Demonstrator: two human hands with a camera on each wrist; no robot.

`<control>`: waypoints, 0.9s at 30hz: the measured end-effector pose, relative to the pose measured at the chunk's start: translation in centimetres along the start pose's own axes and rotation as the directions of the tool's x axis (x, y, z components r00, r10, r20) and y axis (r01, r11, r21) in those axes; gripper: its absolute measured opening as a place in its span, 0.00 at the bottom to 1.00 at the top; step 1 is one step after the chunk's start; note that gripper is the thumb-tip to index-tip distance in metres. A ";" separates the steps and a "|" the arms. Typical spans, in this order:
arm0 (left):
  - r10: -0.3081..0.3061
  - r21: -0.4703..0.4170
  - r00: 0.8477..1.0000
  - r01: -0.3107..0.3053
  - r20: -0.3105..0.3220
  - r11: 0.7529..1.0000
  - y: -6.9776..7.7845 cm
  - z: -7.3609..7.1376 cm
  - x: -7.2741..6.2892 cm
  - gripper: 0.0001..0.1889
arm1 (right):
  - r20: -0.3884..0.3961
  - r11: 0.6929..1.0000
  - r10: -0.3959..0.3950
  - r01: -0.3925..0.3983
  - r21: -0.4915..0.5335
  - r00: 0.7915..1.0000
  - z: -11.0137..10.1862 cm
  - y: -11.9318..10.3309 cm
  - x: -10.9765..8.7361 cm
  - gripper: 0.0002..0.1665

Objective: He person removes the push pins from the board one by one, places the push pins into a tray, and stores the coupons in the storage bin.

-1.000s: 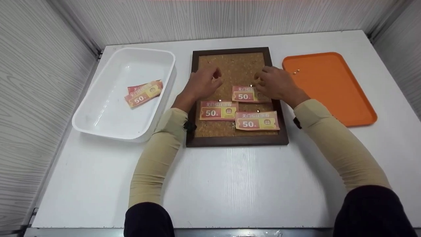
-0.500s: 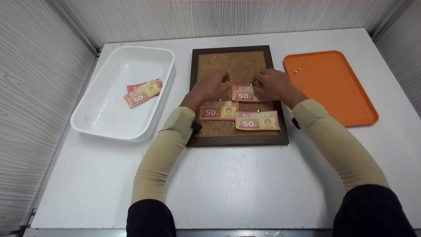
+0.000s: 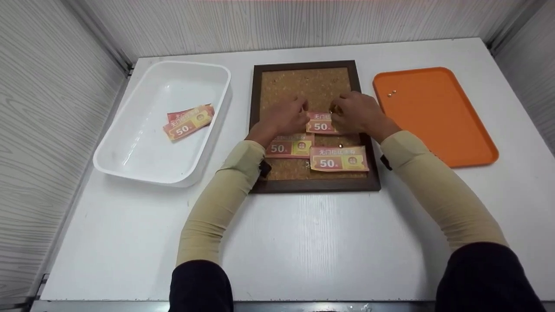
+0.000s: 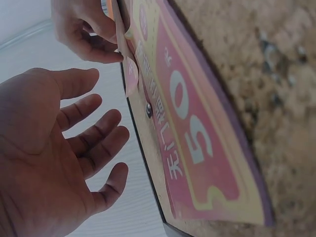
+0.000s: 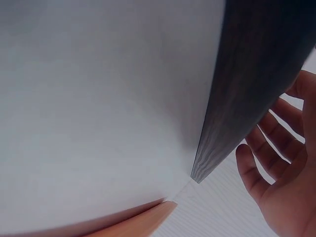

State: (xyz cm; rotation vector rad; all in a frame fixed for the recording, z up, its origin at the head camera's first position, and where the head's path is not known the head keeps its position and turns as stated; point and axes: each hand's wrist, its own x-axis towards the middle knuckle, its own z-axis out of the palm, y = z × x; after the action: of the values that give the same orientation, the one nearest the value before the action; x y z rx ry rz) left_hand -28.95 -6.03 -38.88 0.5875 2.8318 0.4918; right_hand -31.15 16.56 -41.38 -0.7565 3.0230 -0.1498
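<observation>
On the brown-framed cork board [image 3: 312, 91] lie three red-and-yellow coupons with a 50 on them. My right hand [image 3: 357, 112] is at the right end of the upper coupon [image 3: 320, 125], covering part of it; in the left wrist view its fingertips pinch that coupon's edge [image 4: 131, 79]. My left hand [image 4: 54, 143] has loosely bent fingers and holds nothing, just left of the same coupon. The lower left coupon [image 3: 284, 148] is partly under my left wrist, with a small metal pushpin [image 4: 148, 109] at its top edge. The lower right coupon [image 3: 338, 159] has a pin [image 3: 341, 146] too.
At the left stands a white tub [image 3: 108, 147] with loose coupons [image 3: 188, 123] inside. An orange tray [image 3: 442, 117] lies at the right, bearing small pins [image 3: 391, 93]. The board's dark frame [image 5: 237, 89] rises beside my right hand. White panels enclose the table.
My left hand has moved right across the board, up to the upper coupon's left end. The right hand has shifted slightly left at that coupon.
</observation>
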 end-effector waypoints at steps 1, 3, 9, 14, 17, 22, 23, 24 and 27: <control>-0.003 0.002 1.000 0.003 0.003 1.000 0.0 0.1 0.0 0.19 | -0.001 1.000 -0.002 0.002 -0.001 1.000 0.0 0.0 0.0 0.20; -0.005 0.007 1.000 0.005 0.006 1.000 0.1 0.3 0.1 0.20 | 0.000 1.000 -0.003 0.003 -0.001 1.000 0.1 0.1 0.0 0.20; -0.020 0.040 1.000 0.020 0.010 0.999 0.2 0.8 0.2 0.23 | -0.022 1.000 -0.015 0.015 0.003 1.000 0.3 0.1 -0.1 0.20; -0.052 0.047 0.998 0.051 0.037 0.998 0.4 1.2 0.7 0.27 | -0.066 0.999 -0.039 0.039 0.004 0.997 0.4 0.1 -0.2 0.20; -0.086 0.051 0.995 0.084 0.051 0.995 0.4 1.2 0.9 0.28 | -0.065 0.999 -0.029 0.030 0.017 0.997 0.4 0.0 -0.2 0.19; -0.115 0.062 0.991 0.112 0.061 0.992 0.6 1.1 1.0 0.27 | -0.060 0.999 -0.010 0.013 0.049 0.998 0.4 -0.1 0.0 0.19; -0.116 0.065 0.991 0.112 0.062 0.992 0.6 1.1 1.0 0.26 | -0.057 0.998 -0.006 0.009 0.056 0.998 0.3 -0.1 0.0 0.19; -0.116 0.067 0.991 0.112 0.063 0.991 0.7 1.1 1.0 0.26 | -0.055 0.998 -0.002 0.005 0.061 0.998 0.3 -0.1 0.0 0.19; -0.115 0.071 0.991 0.111 0.060 0.991 0.7 1.1 1.0 0.24 | -0.041 0.998 0.007 -0.004 0.067 0.999 0.2 -0.1 0.0 0.19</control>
State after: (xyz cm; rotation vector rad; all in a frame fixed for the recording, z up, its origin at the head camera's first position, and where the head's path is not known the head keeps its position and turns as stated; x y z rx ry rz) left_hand -29.33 -4.66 -39.81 0.4428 2.8102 0.3515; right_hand -31.15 16.47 -41.60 -0.7491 3.0406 -0.2681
